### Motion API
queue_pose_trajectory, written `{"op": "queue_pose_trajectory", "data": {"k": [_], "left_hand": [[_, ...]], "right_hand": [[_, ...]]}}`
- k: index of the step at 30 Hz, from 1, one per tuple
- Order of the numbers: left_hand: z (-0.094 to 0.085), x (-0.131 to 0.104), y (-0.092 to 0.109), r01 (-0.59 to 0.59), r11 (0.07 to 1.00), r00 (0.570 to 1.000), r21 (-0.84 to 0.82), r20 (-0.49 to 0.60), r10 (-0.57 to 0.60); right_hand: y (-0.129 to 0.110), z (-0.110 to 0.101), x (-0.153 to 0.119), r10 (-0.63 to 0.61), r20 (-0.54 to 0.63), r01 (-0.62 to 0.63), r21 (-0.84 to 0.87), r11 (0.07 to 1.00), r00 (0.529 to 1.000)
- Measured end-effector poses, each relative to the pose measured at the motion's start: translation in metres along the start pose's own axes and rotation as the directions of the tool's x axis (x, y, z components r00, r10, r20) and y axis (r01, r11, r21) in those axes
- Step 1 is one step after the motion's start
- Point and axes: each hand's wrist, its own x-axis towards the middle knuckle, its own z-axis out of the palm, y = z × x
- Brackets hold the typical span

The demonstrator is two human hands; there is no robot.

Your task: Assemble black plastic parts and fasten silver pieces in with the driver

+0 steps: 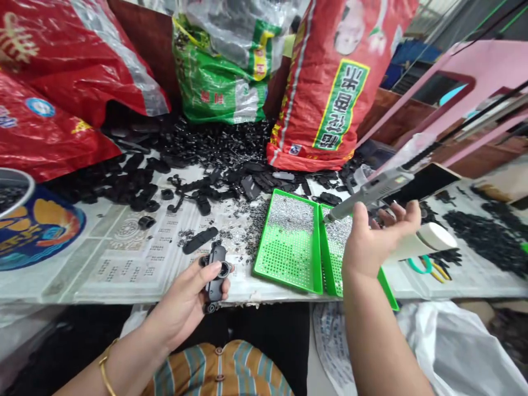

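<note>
My left hand is closed around a small black plastic housing with a round lens-like ring, my thumb lying against the ring. On the right, my right hand holds a grey electric screwdriver between thumb and fingers. The driver slants down to the left, its tip at the inner edges of two green perforated trays. Small silvery screws cover the far part of the left green tray; more lie in the right green tray, partly hidden by my right arm. A flat black plastic piece lies just beyond my left hand.
Heaps of black plastic parts spread along the back of the table. Behind stand a green sack and a red sack. A blue bucket is at left. Yellow-handled pliers and a white cylinder lie at right.
</note>
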Motion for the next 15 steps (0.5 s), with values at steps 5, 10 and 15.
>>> {"op": "queue_pose_trajectory", "data": {"k": [5, 10, 15], "left_hand": [[0.016, -0.002, -0.005, 0.047, 0.996, 0.998, 0.073, 0.048, -0.051], [0.019, 0.001, -0.007, 0.063, 0.993, 0.995, 0.103, 0.065, -0.07], [0.025, 0.005, -0.012, 0.071, 0.991, 0.992, 0.11, 0.099, -0.082]], "right_hand": [[0.027, 0.015, 0.043, 0.188, 0.236, -0.184, -0.042, 0.982, 0.953], [0.012, -0.007, 0.032, 0.233, 0.33, -0.336, 0.299, 0.893, 0.915], [-0.006, -0.028, 0.0, 0.318, 0.252, -0.405, 0.515, 0.755, 0.914]]}}
